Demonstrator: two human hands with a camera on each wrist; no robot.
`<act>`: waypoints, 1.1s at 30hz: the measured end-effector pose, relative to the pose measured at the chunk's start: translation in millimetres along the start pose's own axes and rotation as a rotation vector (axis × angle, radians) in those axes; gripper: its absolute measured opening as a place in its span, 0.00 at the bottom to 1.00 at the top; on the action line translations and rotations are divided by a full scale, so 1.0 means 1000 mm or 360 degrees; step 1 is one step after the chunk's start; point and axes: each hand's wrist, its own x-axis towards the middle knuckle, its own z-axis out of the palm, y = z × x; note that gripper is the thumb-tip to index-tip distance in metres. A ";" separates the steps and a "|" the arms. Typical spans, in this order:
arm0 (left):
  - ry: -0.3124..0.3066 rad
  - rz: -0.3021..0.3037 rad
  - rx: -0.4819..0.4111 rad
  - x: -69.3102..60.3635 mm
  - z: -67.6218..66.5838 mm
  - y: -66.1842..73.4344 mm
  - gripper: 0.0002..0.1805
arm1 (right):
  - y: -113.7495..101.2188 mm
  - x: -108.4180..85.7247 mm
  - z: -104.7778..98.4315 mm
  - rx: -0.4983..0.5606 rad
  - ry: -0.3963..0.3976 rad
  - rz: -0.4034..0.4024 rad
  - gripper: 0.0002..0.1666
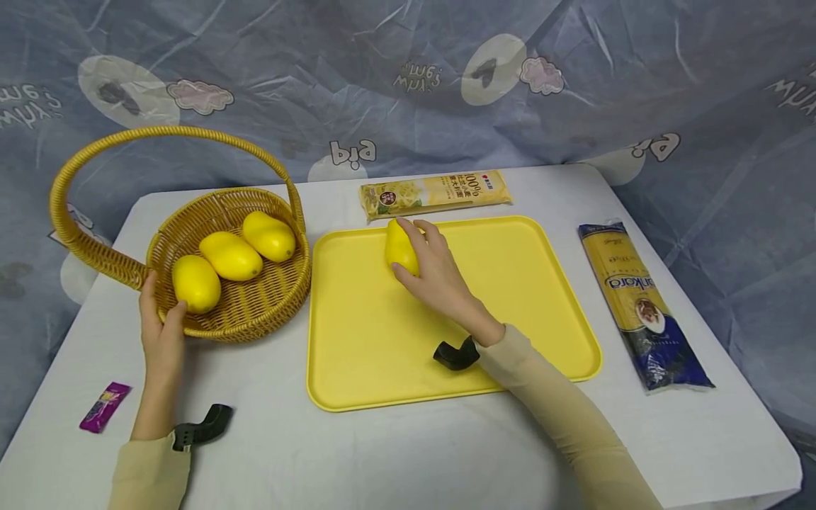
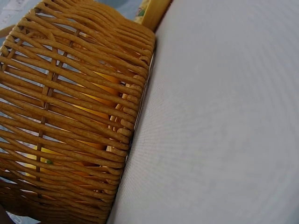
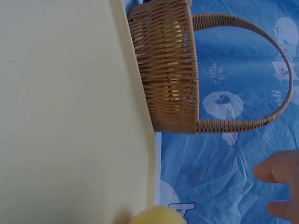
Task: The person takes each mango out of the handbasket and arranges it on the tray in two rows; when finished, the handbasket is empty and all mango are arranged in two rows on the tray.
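Note:
In the head view, my left hand (image 1: 162,340) grips the near-left rim of a woven basket (image 1: 268,322), thumb over the edge. Three yellow mangoes (image 1: 231,256) lie inside; in the left wrist view the basket's wicker side (image 2: 70,112) fills the left half. Another mango (image 1: 399,248) lies near the back edge of a yellow tray (image 1: 382,354). Over this mango is my right hand (image 1: 440,276), fingers and thumb spread. The right wrist view shows the fingers (image 3: 278,170) apart from the mango (image 3: 158,216) and higher than it.
Behind the tray lies a yellow pasta packet (image 1: 440,193). A blue and gold pasta packet (image 1: 640,304) is to its right. A small purple sachet (image 1: 105,407) lies at the left front. The basket's tall handle (image 1: 172,132) arches up beside the tray.

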 end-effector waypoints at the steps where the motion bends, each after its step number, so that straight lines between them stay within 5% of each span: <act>1: 0.0002 0.0000 -0.0006 0.000 0.000 0.000 0.33 | -0.002 0.000 0.001 0.0008 0.0009 -0.0027 0.39; 13: 0.0043 -0.0014 -0.0008 -0.001 -0.005 -0.002 0.33 | -0.037 0.014 0.022 0.0082 0.0042 -0.0308 0.35; 22: 0.0044 -0.0025 0.0016 -0.004 -0.005 -0.005 0.33 | -0.069 0.032 0.045 0.0082 -0.0192 -0.0442 0.37; 33: 0.0017 -0.0021 0.0001 0.001 0.001 -0.003 0.33 | -0.086 0.064 0.074 0.0096 -0.0255 -0.0495 0.37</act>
